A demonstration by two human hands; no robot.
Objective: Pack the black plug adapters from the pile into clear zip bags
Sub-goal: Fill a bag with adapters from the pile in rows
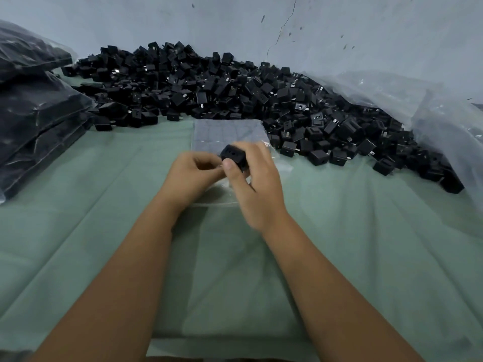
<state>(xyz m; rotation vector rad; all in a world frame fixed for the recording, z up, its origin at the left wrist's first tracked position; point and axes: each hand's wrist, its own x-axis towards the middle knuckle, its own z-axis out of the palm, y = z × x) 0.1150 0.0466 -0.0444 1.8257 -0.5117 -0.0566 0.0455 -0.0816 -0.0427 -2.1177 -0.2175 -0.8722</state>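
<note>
Near the middle of the green cloth (pixel 104 231), the right hand (pixel 257 178) grips a black adapter (pixel 233 157) between curled fingers and thumb. Beside it, the left hand (pixel 193 173) pinches the edge of a clear bag (pixel 222 189). Along the far edge lies the adapter pile (pixel 235 95), a stack of empty bags (pixel 227 134) just before it, filled sacks (pixel 34 113) at the left edge.

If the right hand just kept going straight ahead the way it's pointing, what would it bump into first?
Most likely the stack of clear zip bags lying just beyond the right hand, which grips a black adapter. Past that comes the pile of adapters. Depth is hard to judge from this one view.
</note>
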